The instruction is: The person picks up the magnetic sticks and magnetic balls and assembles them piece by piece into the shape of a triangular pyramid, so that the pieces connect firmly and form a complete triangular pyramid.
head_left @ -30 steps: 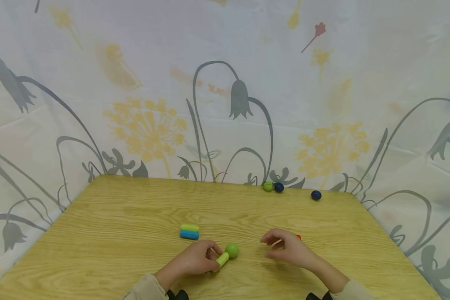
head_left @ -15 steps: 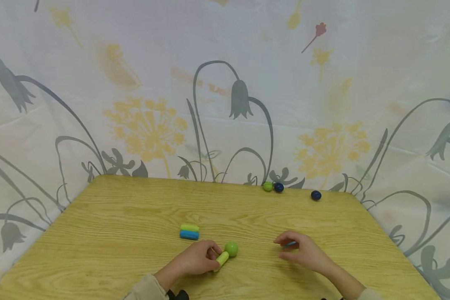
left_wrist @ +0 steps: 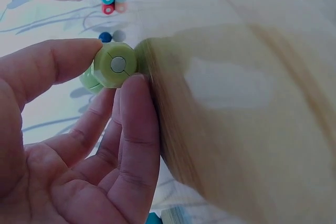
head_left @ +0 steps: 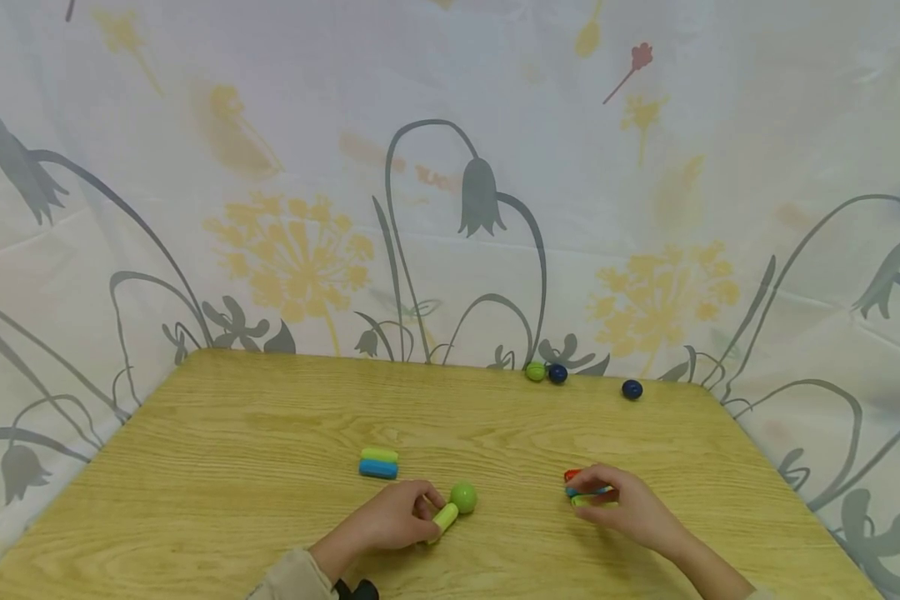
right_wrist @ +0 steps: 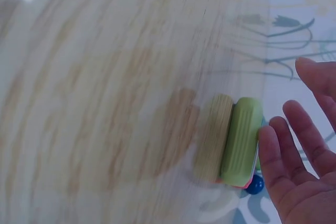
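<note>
My left hand (head_left: 393, 517) pinches a short yellow-green stick (head_left: 444, 518) between thumb and fingers, low over the table. Seen end-on in the left wrist view, that stick (left_wrist: 116, 66) has a pale round centre. A smooth green ball (head_left: 463, 497) sits against or right beside its far end. My right hand (head_left: 633, 510) is by a side-by-side row of a red stick (head_left: 572, 475), a blue stick (head_left: 572, 492) and another yellow-green stick (head_left: 587, 502), partly hiding them. In the right wrist view its fingers are loosely bent beside the ribbed yellow-green stick (right_wrist: 242, 140), thumb apart.
Left of centre lie a yellow-green stick (head_left: 379, 456) and a blue stick (head_left: 378, 470) side by side. At the table's back edge are a green ball (head_left: 536, 372) and two dark blue balls (head_left: 558, 373). Behind the wooden table (head_left: 270, 417) hangs a flower-patterned cloth (head_left: 435, 275).
My right hand has drawn away to the right and slightly nearer, uncovering the row of red, blue and yellow-green sticks. The left hand keeps its pinch and barely moves.
</note>
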{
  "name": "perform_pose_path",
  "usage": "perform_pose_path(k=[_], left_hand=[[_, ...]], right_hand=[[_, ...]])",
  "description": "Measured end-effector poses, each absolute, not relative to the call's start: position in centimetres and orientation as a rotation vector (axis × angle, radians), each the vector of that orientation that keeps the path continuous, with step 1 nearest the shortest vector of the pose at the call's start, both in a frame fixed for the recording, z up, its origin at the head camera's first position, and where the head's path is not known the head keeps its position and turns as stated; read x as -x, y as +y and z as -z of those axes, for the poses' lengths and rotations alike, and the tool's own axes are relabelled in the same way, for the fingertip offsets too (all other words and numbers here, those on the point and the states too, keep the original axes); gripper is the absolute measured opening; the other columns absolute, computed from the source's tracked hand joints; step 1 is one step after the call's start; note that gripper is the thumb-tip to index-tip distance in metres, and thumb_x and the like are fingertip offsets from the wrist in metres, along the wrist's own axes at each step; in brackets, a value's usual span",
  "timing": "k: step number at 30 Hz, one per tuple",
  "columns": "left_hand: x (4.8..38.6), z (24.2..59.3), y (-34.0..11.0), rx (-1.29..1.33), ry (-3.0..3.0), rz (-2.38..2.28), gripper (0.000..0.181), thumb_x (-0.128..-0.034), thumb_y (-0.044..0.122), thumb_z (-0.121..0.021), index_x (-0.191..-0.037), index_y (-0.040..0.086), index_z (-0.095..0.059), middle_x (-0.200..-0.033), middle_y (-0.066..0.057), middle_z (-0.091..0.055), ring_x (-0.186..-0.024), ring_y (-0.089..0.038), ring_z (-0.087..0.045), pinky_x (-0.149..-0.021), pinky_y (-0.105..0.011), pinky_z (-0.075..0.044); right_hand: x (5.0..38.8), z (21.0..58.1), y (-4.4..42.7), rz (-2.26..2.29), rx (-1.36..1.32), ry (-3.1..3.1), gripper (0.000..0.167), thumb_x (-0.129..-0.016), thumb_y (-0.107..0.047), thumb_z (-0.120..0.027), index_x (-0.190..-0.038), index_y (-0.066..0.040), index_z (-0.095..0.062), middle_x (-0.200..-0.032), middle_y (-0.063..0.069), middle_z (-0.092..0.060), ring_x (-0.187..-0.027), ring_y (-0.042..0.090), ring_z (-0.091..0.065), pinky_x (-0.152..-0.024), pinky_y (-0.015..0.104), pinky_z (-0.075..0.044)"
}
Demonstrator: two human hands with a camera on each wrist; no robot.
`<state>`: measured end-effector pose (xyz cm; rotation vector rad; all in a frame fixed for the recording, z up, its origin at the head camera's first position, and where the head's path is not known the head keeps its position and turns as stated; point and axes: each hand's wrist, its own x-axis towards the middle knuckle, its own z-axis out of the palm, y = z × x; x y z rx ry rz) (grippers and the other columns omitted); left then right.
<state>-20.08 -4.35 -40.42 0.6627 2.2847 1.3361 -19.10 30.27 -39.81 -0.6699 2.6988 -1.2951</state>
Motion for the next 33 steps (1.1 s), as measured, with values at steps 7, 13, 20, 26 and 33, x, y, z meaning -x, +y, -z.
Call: perform_pose_path(k=[7,13,20,26,33], left_hand=[[20.1,40.5,-4.4,-0.667,2.282,-1.347,0.02,-0.0819,0.003,-0.067,-0.101,0.001,-0.059,-0.075,-0.002,-0.052,-0.059,-0.013,-0.049,-0.049,-0.023,-0.041],[20.0,40.4,-4.3,-0.659,2.277,-1.341,0.021,-0.0822,0.004,-0.067,-0.101,0.002,-0.059,-0.075,-0.002,-0.052,-0.059,-0.013,-0.049,-0.049,-0.023,-0.042],[20.0,40.4,-4.4,-0.662,2.284,-1.335,0.021,-0.0823,0.004,-0.068,-0.101,0.002,-0.059,-0.076,-0.002,-0.052,-0.06,-0.013,-0.049,-0.05,-0.023,-0.042],[20.0,40.4,-4.4,-0.653,2.277,-1.338,0.021,-0.0826,0.004,-0.068,-0.102,0.002,-0.06,-0.076,-0.002,-0.053,-0.061,-0.014,-0.049,-0.05,-0.024,-0.042],[20.1,40.5,-4.4,-0.646,2.271,-1.34,0.021,-0.0827,0.004,-0.068,-0.102,0.002,-0.059,-0.077,-0.003,-0.053,-0.062,-0.014,-0.05,-0.05,-0.025,-0.042]], right_hand=[[18.9,40.1,31.1,1.349,0.587,2.672,0.027,-0.084,-0.013,-0.069,-0.106,0.001,-0.061,-0.106,0.015,-0.061,-0.094,0.014,-0.058,-0.075,0.027,-0.051],[18.7,40.4,31.9,1.323,0.542,2.735,0.027,-0.083,-0.011,-0.071,-0.105,0.002,-0.062,-0.104,0.013,-0.061,-0.093,0.009,-0.057,-0.073,0.027,-0.051],[18.6,40.4,32.5,1.277,0.467,2.754,0.03,-0.081,-0.013,-0.072,-0.106,0.002,-0.063,-0.103,0.012,-0.062,-0.092,0.015,-0.058,-0.071,0.025,-0.051],[18.9,40.4,32.6,1.245,0.488,2.702,0.028,-0.081,-0.012,-0.073,-0.103,0.001,-0.063,-0.099,0.011,-0.061,-0.085,0.015,-0.056,-0.069,0.026,-0.05],[19.3,40.8,32.4,1.219,0.551,2.627,0.024,-0.081,-0.012,-0.072,-0.101,-0.001,-0.064,-0.091,0.006,-0.059,-0.077,0.008,-0.053,-0.066,0.026,-0.048]])
